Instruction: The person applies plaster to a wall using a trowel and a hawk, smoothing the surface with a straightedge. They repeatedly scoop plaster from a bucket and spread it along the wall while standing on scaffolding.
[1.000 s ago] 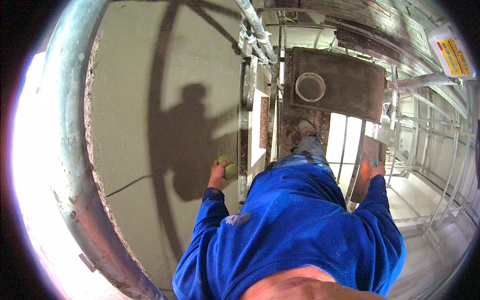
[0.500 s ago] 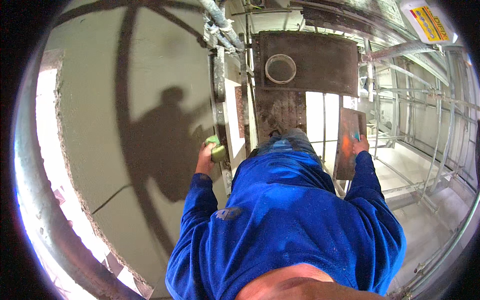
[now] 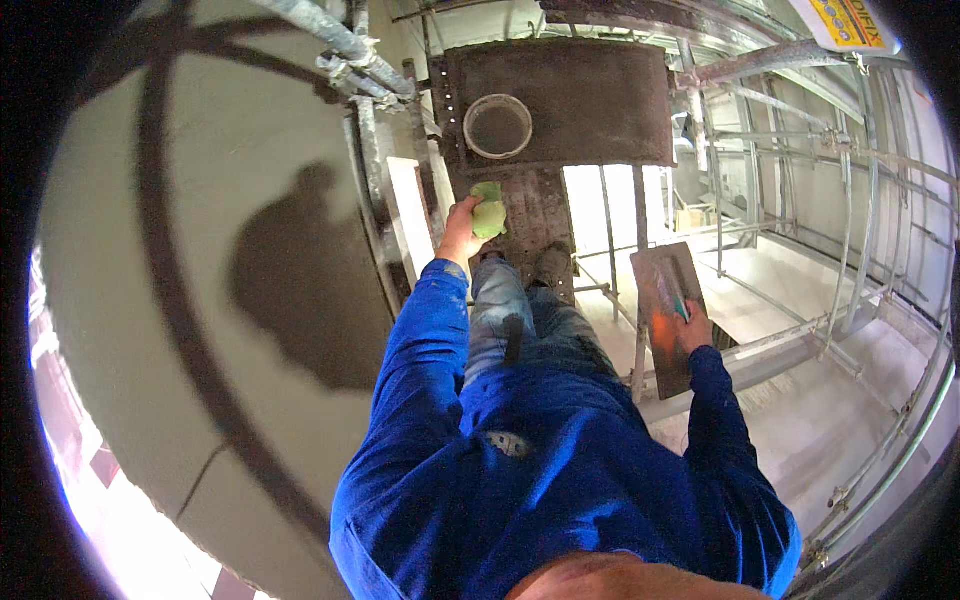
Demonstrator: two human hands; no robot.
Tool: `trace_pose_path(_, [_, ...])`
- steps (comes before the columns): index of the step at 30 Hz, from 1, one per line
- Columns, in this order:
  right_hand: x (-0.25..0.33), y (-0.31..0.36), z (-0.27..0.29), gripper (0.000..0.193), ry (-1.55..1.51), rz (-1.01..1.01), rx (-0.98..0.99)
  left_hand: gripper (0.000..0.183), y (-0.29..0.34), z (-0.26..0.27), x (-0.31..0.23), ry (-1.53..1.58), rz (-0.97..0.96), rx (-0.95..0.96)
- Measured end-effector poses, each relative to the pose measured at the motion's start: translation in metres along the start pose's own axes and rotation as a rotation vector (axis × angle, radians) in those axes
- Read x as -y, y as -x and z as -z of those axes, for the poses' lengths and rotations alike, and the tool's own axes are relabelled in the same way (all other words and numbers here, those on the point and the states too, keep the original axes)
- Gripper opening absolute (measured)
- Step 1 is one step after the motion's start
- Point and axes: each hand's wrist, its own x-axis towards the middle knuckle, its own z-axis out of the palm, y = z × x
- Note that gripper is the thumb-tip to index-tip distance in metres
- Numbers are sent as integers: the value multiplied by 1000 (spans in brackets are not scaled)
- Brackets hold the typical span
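- The green sponge-like pad is on the person's side of the bucket, near it and apart; its longer axis runs roughly toward the bucket. The difference in height is hard to tell.
- The left hand is the nearer hand to the bucket, gripping the pad from its left edge; the fingers underneath are hidden.
- The flat trowel is to the right of the bucket and closer to the person, its long axis pointing mostly away from the body.
- The right hand, well apart from the bucket, is closed around the trowel's handle.
- The dark board is under the bucket and reaches to its right.
- The pale wall is left of the bucket; scaffold tubes stand to its far right.
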Motion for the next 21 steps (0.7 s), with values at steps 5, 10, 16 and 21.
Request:
trace_pose_path(5, [28,-14,-31,40,51,-168,133,40,-104,-5,8,-412,-241,-177])
trace_pose_path(10, [73,-119,-124,46,-196,-14,-75,52,-218,-15,-20,-825,-288,-294])
trace_pose_path(16, [130,-332,-232,54,-128,-85,-103,55,-282,-43,-59,-1190,-290,-338])
trace_pose_path(21, [175,-463,-264,56,-180,-53,-107,44,-313,-17,-59,-664,-160,-170])
